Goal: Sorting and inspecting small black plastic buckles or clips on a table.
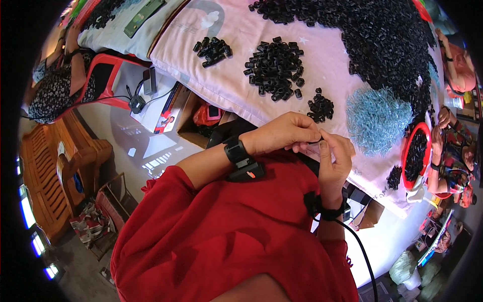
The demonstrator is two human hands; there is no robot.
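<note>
My left hand (284, 132) and my right hand (336, 157) meet at the near edge of the cloth-covered table. Thumbs and fingers of both are pinched together on a small black piece (316, 142), mostly covered by the fingertips. Just beyond them lies a little pile of small black parts (321, 107). A bigger pile of short black tubular pieces (275, 70) is farther off, with a group of longer black pieces (212, 51) to its left. Right of my hands sits a tangled bundle of pale blue, wire-like strands (380, 120).
A huge heap of black pieces (392, 35) spreads over the far right of the pink cloth (211, 85). A red-rimmed basin (405, 166) holds more. Other people sit at both sides. At left are a red chair (108, 63) and a wooden bench (45, 171). A cable (363, 246) trails from my right wrist.
</note>
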